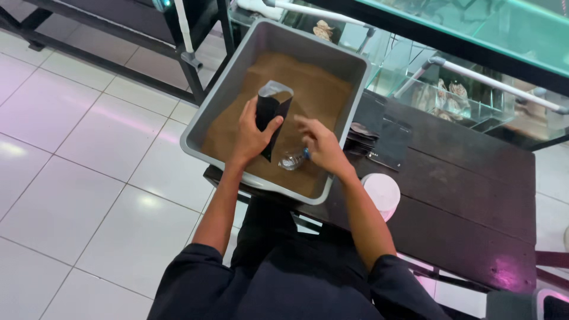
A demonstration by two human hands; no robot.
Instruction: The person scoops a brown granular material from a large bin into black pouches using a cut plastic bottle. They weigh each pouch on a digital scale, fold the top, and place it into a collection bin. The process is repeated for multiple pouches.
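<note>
Black pouch (pixel 271 112) stands gripped in your left hand (pixel 252 137) over brown powder in a grey tub (pixel 237 62); your right hand (pixel 320 145) grasps a small clear scoop (pixel 291 160).

A dark wooden table (pixel 462 195) carries a grey tray (pixel 249 65) of brown powder, a stack of black pouches (pixel 385 142) and a white lid (pixel 382 192).

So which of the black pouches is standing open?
The black pouch in the left hand, upright over the grey tray; the stacked pouches on the table lie flat.
</note>
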